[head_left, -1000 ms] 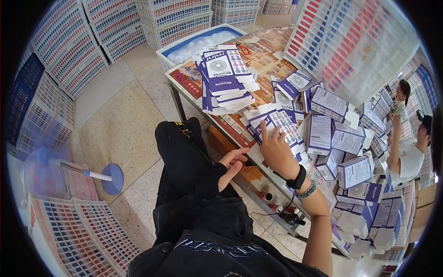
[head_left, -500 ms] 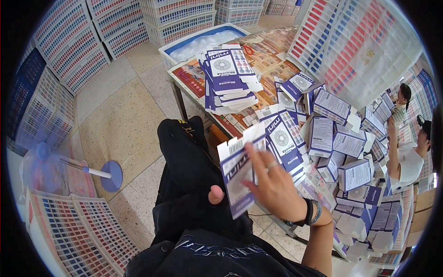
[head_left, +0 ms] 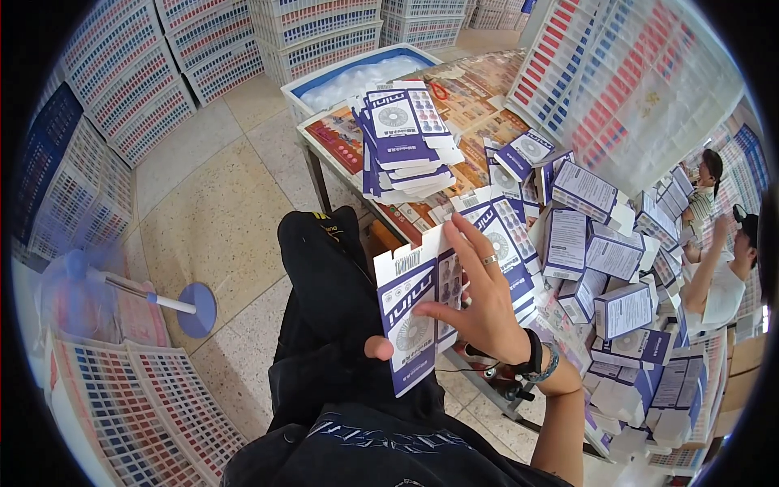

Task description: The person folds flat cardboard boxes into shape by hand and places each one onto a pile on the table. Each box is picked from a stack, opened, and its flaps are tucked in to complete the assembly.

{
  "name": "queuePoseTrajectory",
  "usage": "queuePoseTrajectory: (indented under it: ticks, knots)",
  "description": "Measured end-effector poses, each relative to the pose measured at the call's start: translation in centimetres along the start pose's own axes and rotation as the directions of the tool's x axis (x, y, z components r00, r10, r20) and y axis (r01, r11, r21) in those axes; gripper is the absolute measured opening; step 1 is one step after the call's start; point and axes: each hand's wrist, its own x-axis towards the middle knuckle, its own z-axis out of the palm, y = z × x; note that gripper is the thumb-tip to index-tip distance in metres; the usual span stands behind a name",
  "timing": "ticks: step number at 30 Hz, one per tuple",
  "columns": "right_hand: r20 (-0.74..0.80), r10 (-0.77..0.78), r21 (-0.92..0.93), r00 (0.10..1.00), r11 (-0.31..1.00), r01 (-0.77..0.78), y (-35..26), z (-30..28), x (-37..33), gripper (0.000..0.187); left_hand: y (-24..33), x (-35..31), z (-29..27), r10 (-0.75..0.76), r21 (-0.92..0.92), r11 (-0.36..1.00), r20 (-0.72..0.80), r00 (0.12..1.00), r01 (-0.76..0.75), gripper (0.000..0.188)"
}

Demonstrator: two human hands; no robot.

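Note:
A flat-folded purple and white carton (head_left: 410, 325) with a fan picture stands tilted above my lap, its two printed panels angled apart. At its lower left edge, the thumb of my left hand (head_left: 377, 347) shows; the fingers are hidden behind the card. My right hand (head_left: 487, 304) grips the carton's right side, thumb across the front panel and fingers along the upper right edge. Just beyond, a fanned pile of flat cartons (head_left: 499, 243) lies on the table. Farther back is a taller stack of flat cartons (head_left: 398, 146).
Many opened-up boxes (head_left: 568, 239) crowd the table's right side. White crates (head_left: 560, 73) stand behind them. A blue-rimmed bin (head_left: 357, 77) adjoins the table's far left corner. A fan (head_left: 195, 310) and a crate (head_left: 154, 398) stand at left. Two people (head_left: 722, 276) are at far right.
My right hand has turned and shifted slightly right, its fingers now at the carton's upper right edge. The carton's side panel has swung into view. A person's arm at far right has moved.

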Motion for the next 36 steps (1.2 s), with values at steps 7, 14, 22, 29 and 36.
queuePoseTrajectory:
  ticks: [7, 14, 22, 29, 36]
  knots:
    - [0.005, -0.131, -0.002, 0.991, 0.991, 0.131, 0.9, 0.5, -0.2, 0.09, -1.3, 0.9, -0.7, 0.154, -0.043, 0.988, 0.071, 0.986, -0.151, 0.126]
    - [-0.044, -0.135, 0.49, 0.99, 0.861, 0.139, 0.9, 0.9, 0.0, 0.041, 0.5, -1.1, -3.8, -0.105, 0.093, 0.991, 0.108, 0.989, 0.095, 0.128]
    - [-0.105, -0.028, 0.677, 0.994, 0.73, 0.092, 0.5, 1.0, -0.5, 0.036, 5.1, -0.6, -1.1, -0.006, 0.783, 0.583, -0.264, 0.964, 0.218, 0.11]
    - [0.184, 0.201, 0.839, 0.962, 0.477, -0.261, 0.4, -0.2, -0.1, 0.054, 3.2, -1.6, -3.7, 0.119, 0.952, 0.282, 0.089, 0.989, -0.12, 0.082]
    - [0.221, 0.088, 0.873, 0.971, 0.426, -0.237, 1.0, -0.2, 0.0, 0.054, 4.5, 0.6, -4.0, 0.186, 0.9, 0.122, 0.393, 0.901, -0.418, 0.064]
